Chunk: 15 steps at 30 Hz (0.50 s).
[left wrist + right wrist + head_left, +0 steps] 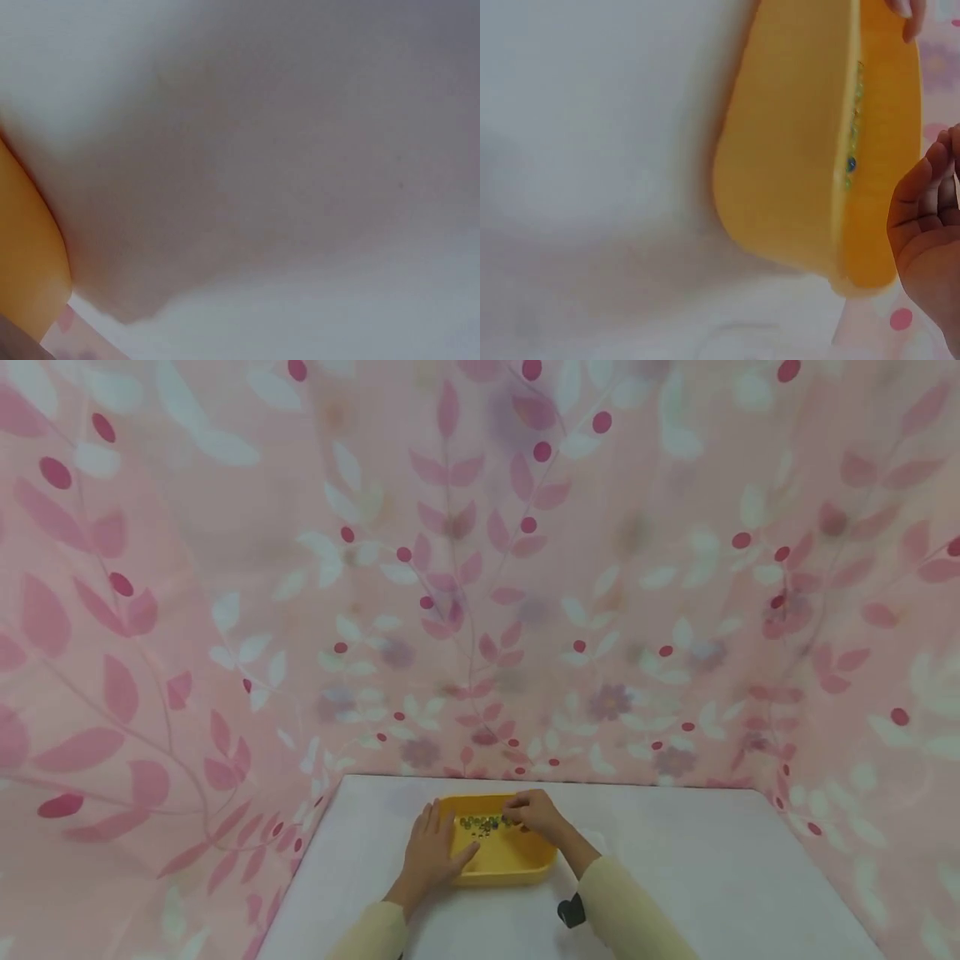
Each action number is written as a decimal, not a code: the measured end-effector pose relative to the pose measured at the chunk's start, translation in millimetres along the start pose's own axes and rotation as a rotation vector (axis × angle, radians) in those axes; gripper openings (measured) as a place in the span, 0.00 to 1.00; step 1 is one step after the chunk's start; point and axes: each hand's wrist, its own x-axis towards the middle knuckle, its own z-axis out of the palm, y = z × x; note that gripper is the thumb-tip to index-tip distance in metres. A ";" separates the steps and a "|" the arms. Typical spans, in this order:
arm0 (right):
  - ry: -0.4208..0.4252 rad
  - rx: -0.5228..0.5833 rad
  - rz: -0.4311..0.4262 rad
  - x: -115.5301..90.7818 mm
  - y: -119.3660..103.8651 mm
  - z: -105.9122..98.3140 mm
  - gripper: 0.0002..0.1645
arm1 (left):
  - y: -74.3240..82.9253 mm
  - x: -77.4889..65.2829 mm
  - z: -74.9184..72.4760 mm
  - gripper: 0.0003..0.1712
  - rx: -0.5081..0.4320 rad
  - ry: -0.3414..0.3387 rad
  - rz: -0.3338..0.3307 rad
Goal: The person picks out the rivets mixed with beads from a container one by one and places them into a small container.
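A yellow plastic basin (502, 878) stands on the white table, its outer wall (30, 240) also at the edge of the left wrist view. Inside, a row of glass marbles (477, 822) lies along the far side, with smaller dark pieces (483, 832) just below. My left hand (429, 853) rests on the basin's left rim, fingers straight and thumb reaching inward. Over the far right part, my right hand (537, 814) has bent fingers with the tips at the row's right end. I cannot tell whether a marble is between them. A blue marble (851, 163) shows near this hand.
The white table (675, 860) extends to both sides of the basin. A pink leaf-patterned cloth (480, 610) hangs behind and at the sides. By the right sleeve (626, 906) there is a black heart-shaped patch (572, 912).
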 end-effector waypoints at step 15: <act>0.154 0.065 0.070 -7.7 -7.9 -39.3 0.09 | -3.9 -3.3 0.6 0.51 0.074 -0.020 0.008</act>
